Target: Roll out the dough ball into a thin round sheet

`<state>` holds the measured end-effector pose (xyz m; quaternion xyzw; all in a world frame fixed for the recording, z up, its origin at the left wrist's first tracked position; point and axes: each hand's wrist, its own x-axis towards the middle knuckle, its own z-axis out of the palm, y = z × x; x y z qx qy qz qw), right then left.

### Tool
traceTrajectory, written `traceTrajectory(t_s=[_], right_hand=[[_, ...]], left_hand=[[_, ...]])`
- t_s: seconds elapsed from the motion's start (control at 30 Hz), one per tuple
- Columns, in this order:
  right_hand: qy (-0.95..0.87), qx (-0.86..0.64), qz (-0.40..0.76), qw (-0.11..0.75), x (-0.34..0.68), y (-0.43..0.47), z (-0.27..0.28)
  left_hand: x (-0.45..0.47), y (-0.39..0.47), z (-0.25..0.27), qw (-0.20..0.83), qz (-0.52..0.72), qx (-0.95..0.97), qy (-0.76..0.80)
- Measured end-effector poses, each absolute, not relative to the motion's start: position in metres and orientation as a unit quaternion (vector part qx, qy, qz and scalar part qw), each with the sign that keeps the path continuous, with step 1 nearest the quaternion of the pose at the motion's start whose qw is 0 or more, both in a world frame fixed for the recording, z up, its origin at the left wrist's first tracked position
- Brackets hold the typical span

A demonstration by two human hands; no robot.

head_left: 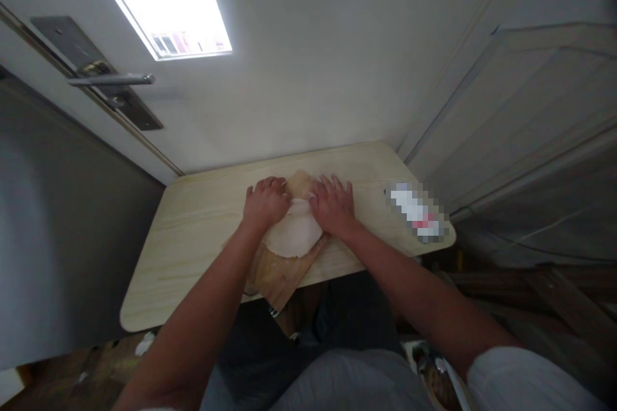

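Note:
On the tabletop lies a thin, pale, rounded sheet (293, 231); whether it is paper, cloth or dough I cannot tell. Beneath it is a brown sheet (284, 275), paper-like and creased, which shows beyond the far edge and hangs over the table's front edge. My left hand (268, 202) rests palm down at the pale sheet's far left, fingers stretched forward. At its far right, my right hand (333, 204) presses down with fingers spread. Both thumbs point inward near the far edge of the pale sheet. My palms hide its upper corners.
The pale wooden table (193, 250) has rounded corners and stands against a white door (308, 77) with a metal handle (113, 79). A blurred white and red item (418, 213) lies at the table's right end. Dark wooden beams (554, 295) are at the right.

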<state>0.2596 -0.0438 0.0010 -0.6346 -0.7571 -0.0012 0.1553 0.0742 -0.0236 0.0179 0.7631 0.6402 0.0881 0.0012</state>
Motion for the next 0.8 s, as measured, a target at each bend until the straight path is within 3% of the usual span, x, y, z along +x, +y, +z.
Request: traceTrajectory(t_s=[0.47,0.8], right_hand=[[-0.749,-0.643,0.011,0.157,0.258,-0.03,0.006],[-0.756,-0.636,0.005,0.153,0.264,-0.057,0.003]], left_hand=[[0.074,-0.009,0.018,-0.028,0.076,0.767,0.637],[0.081,-0.046,0.022,-0.028,0.083,0.749,0.657]])
